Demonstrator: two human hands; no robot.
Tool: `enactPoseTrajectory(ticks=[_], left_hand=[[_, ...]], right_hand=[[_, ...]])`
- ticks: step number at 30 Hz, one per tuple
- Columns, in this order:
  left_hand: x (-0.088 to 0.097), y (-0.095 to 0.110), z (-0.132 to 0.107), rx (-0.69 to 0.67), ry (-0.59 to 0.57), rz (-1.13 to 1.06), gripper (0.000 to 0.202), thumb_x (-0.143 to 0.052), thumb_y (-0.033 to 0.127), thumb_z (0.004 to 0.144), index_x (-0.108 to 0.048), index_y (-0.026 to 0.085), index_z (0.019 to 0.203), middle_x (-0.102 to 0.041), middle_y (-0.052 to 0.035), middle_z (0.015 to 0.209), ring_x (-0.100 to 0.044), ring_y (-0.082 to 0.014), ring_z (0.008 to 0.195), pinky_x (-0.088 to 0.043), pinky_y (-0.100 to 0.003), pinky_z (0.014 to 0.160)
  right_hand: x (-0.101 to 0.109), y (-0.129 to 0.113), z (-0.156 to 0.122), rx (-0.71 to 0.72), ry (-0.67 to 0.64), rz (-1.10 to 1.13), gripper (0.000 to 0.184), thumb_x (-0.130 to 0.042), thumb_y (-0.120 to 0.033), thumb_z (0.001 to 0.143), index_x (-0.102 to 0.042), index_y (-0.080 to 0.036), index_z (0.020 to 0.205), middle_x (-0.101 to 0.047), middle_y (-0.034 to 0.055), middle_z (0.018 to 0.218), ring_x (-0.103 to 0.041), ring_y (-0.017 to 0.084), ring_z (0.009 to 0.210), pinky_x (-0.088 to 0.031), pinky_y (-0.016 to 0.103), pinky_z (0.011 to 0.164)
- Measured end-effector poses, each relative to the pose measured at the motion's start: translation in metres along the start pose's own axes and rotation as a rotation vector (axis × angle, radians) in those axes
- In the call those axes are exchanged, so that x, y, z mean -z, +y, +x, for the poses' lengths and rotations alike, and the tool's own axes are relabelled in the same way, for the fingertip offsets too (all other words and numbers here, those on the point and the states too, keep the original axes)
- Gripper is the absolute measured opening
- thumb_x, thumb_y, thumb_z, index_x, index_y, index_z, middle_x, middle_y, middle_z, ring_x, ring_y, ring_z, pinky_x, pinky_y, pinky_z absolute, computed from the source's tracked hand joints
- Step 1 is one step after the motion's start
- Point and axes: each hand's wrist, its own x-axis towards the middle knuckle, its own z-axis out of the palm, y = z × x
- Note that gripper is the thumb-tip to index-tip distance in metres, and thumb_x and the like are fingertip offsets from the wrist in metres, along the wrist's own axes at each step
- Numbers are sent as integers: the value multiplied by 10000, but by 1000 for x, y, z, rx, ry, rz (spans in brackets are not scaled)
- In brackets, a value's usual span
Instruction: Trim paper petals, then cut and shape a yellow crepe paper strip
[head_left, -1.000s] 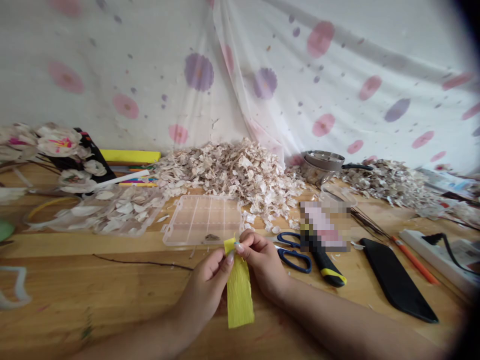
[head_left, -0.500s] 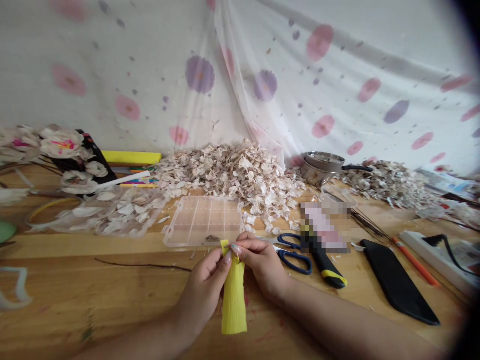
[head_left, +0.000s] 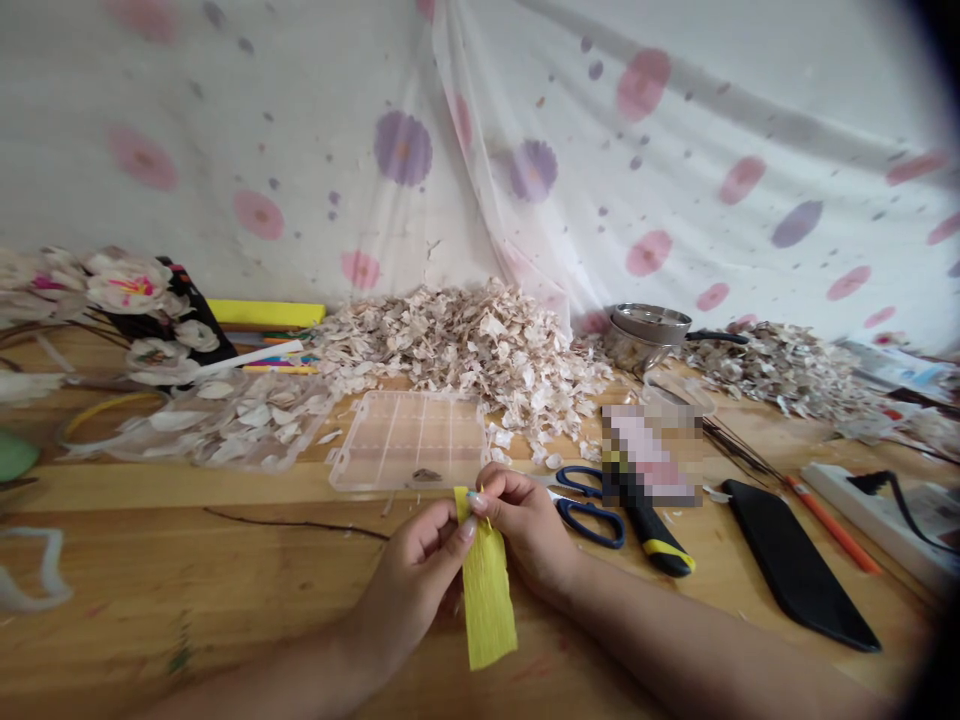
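My left hand [head_left: 420, 570] is closed, thumb and finger pinched near the top of a strip of yellow crepe paper [head_left: 491, 605]. A thin dark stem [head_left: 300, 523] runs leftward out of this hand. Opposite it, the fingertips of my right hand [head_left: 529, 525] are pinched on the upper end of the paper, where it is bunched. Below the fingers the strip hangs down, leaning a little right. Just where the stem meets the paper is hidden by my fingers.
Behind my hands lies a clear compartment box [head_left: 411, 440], before a large heap of pale petals [head_left: 465, 340]. Blue-handled scissors [head_left: 592, 525] and a black-yellow handle [head_left: 664, 550] lie right, near a black sheath [head_left: 799, 565] and a power strip [head_left: 862, 510]. Petal flowers [head_left: 131, 285] stand left.
Both hands' fingertips have shifted slightly right. The paper's lower end has swung right, so the strip now hangs at a slant. The dark stem has moved right with my left hand.
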Motion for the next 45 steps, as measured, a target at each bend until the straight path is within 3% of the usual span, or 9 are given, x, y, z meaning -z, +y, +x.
enactPoseTrajectory(ticks=[8,15,25,32,39,45], left_hand=[[-1,-1,0,38,40,-5,362,-599,535,732,-490,191,723,-392,71,547,-331,-79,460,-248,-205,436],[-2,2,-1,41,67,0,363,-610,539,716,-521,189,743,-397,76,529,-348,-73,440,-249,-197,423],[-2,0,1,47,49,-1,346,-589,522,749,-487,192,743,-411,68,560,-364,-82,478,-264,-205,453],[0,1,2,-52,34,31,311,-594,482,763,-565,173,786,-532,19,678,-450,-129,659,-349,-229,587],[2,1,1,-38,13,26,331,-600,501,748,-577,172,783,-513,21,667,-445,-133,642,-334,-235,571],[1,0,2,-45,31,12,311,-619,482,738,-559,177,725,-478,39,607,-426,-121,597,-341,-236,574]], right_hand=[[-2,-5,1,10,-24,-117,173,-741,-343,672,-704,-191,601,-537,1,700,-469,120,660,-369,250,637],[-3,-4,-1,24,-91,-80,187,-684,-378,741,-709,-199,693,-544,6,758,-475,127,701,-369,260,684],[-3,-2,-1,-16,-106,31,209,-717,-342,717,-636,-171,627,-521,-18,708,-449,104,640,-341,247,643],[-2,-2,0,-13,-90,72,201,-778,-272,642,-619,-161,592,-506,-31,681,-448,91,619,-343,234,618],[-2,-1,0,-37,-68,140,236,-822,-223,568,-596,-158,575,-502,-40,689,-463,80,620,-362,215,610],[-2,-3,-1,-39,-107,99,184,-788,-273,632,-648,-158,603,-523,-21,701,-464,87,622,-366,222,609]])
